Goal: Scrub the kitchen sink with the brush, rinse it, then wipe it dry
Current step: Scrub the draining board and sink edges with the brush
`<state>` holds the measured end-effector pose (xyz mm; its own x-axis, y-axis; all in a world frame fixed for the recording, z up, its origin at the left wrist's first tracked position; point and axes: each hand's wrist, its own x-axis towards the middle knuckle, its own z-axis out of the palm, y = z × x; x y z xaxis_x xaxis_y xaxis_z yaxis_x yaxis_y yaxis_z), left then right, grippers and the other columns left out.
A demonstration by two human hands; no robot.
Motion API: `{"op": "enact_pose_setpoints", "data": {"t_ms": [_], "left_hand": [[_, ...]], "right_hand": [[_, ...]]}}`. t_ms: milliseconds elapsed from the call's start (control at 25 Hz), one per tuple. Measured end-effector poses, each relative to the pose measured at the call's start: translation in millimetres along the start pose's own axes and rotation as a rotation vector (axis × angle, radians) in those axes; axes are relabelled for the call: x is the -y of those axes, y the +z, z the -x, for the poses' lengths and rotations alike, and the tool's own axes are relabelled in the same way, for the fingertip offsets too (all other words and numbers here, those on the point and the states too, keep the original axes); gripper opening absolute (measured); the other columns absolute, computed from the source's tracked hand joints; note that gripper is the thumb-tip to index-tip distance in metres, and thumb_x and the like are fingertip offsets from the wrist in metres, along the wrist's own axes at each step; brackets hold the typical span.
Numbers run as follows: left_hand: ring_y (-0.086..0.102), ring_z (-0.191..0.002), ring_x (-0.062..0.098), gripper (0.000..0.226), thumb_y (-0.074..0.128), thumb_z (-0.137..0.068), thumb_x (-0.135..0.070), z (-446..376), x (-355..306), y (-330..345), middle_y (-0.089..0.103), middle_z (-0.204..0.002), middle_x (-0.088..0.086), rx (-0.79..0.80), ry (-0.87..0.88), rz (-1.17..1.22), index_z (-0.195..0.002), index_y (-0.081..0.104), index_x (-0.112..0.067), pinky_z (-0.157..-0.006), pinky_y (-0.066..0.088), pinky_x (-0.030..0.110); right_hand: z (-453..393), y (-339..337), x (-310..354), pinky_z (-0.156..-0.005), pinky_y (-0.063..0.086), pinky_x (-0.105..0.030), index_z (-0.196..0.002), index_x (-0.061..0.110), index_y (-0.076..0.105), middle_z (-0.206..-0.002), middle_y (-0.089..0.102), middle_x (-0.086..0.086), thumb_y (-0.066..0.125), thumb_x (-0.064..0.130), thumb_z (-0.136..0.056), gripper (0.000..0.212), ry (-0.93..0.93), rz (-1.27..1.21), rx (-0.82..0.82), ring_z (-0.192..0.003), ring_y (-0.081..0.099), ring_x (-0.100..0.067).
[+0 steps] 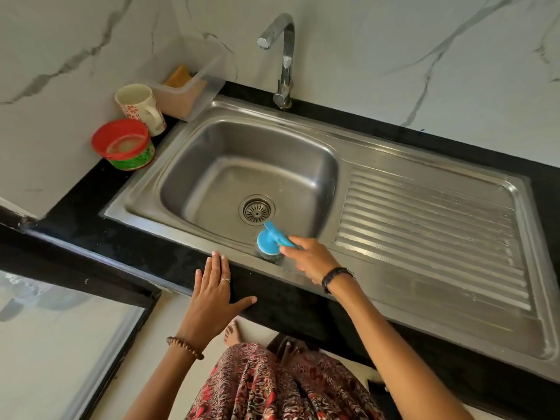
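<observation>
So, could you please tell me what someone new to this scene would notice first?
Probably the blue brush, gripped by the right hand at the near rim of the steel sink, close to the drain. Next, the left hand lying flat on the black counter, and the red tub beside a mug at the far left corner.
</observation>
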<state>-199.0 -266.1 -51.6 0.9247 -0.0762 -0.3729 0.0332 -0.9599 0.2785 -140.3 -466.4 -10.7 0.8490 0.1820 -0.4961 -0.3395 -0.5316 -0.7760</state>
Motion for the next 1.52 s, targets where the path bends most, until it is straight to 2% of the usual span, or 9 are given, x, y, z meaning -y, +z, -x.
{"op": "enact_pose_setpoints", "data": {"t_ms": [120,280,600,840,1000,1120,1200,1400,1520], "left_hand": [[-0.031,-0.127,0.015,0.097,0.035,-0.087,-0.062,0.0,-0.2,0.7,-0.029,-0.149,0.009,0.009,-0.007,-0.013,-0.138,-0.026,-0.007,-0.106,-0.02,0.034],[-0.032,-0.128,0.016,0.096,0.034,-0.086,-0.065,4.2,-2.0,0.9,-0.037,-0.139,0.006,-0.014,-0.033,0.029,-0.129,-0.032,-0.009,-0.105,-0.022,0.035],[-0.031,-0.128,0.015,0.103,0.035,-0.084,-0.068,8.8,9.9,-4.0,-0.025,-0.151,0.013,-0.108,-0.162,0.002,-0.138,-0.025,-0.006,-0.105,-0.021,0.037],[-0.032,-0.129,0.017,0.102,0.031,-0.082,-0.071,12.0,7.3,0.0,-0.027,-0.15,0.01,-0.085,-0.147,0.015,-0.141,-0.023,-0.007,-0.105,-0.023,0.038],[-0.031,-0.129,0.016,0.117,-0.006,-0.053,-0.092,10.6,2.8,2.5,-0.032,-0.144,0.005,-0.086,-0.145,-0.008,-0.134,-0.028,-0.01,-0.105,-0.023,0.038],[-0.029,-0.13,0.014,0.104,0.024,-0.077,-0.077,9.3,1.5,3.6,-0.023,-0.152,0.008,-0.098,-0.153,0.016,-0.141,-0.022,-0.008,-0.106,-0.021,0.039],[-0.027,-0.132,0.013,0.098,0.035,-0.085,-0.066,8.2,2.8,2.8,-0.02,-0.154,0.008,-0.129,-0.152,0.033,-0.144,-0.017,-0.007,-0.106,-0.021,0.038],[-0.031,-0.13,0.014,0.097,0.034,-0.085,-0.064,9.0,3.9,4.8,-0.029,-0.146,0.002,-0.156,-0.161,0.096,-0.144,-0.018,-0.008,-0.105,-0.024,0.038],[-0.031,-0.13,0.014,0.095,0.032,-0.086,-0.064,10.5,6.7,4.7,-0.025,-0.151,0.004,-0.157,-0.182,0.105,-0.144,-0.018,-0.008,-0.104,-0.025,0.038]], "right_hand": [[36.2,-29.3,-19.1,-0.036,0.023,-0.012,-0.116,0.016,0.062,-0.057,0.041,0.004,0.054,0.023,-0.093,0.026,0.048,-0.074,-0.034,-0.033,0.03,-0.001],[84.2,-46.1,-32.0,-0.031,0.021,-0.01,-0.098,0.036,0.057,-0.035,0.033,0.013,0.052,0.023,-0.094,0.014,0.101,-0.091,-0.037,-0.028,0.027,-0.001],[-10.5,33.0,42.6,-0.052,0.031,-0.022,-0.113,0.013,0.062,-0.058,0.044,0.008,0.051,0.03,-0.092,0.029,-0.15,0.189,0.125,-0.05,0.039,-0.005],[50.0,-27.9,-15.2,-0.034,0.021,-0.015,-0.093,0.027,0.064,-0.042,0.03,0.011,0.054,0.026,-0.093,0.01,0.092,0.042,0.032,-0.033,0.026,-0.001],[-10.8,26.7,23.8,-0.049,0.029,-0.022,-0.106,0.011,0.064,-0.055,0.041,0.006,0.053,0.031,-0.092,0.027,-0.124,0.205,0.046,-0.05,0.038,-0.008],[-36.9,56.1,53.7,-0.06,0.038,-0.028,-0.105,0.012,0.063,-0.06,0.045,0.004,0.051,0.034,-0.092,0.029,-0.16,0.125,0.053,-0.057,0.046,-0.016],[-33.0,37.1,40.2,-0.053,0.036,-0.023,-0.107,0.011,0.064,-0.054,0.044,0.008,0.053,0.032,-0.092,0.028,-0.129,0.058,-0.003,-0.05,0.043,-0.008],[41.8,-39.5,-42.0,-0.051,0.031,-0.017,-0.118,0.02,0.062,-0.06,0.046,0.011,0.05,0.03,-0.094,0.028,-0.041,0.17,-0.211,-0.052,0.04,-0.001],[22.9,-24.9,-33.8,-0.059,0.04,-0.026,-0.116,0.018,0.061,-0.07,0.053,0.005,0.048,0.033,-0.094,0.03,-0.065,0.29,-0.143,-0.063,0.05,-0.012]]}}
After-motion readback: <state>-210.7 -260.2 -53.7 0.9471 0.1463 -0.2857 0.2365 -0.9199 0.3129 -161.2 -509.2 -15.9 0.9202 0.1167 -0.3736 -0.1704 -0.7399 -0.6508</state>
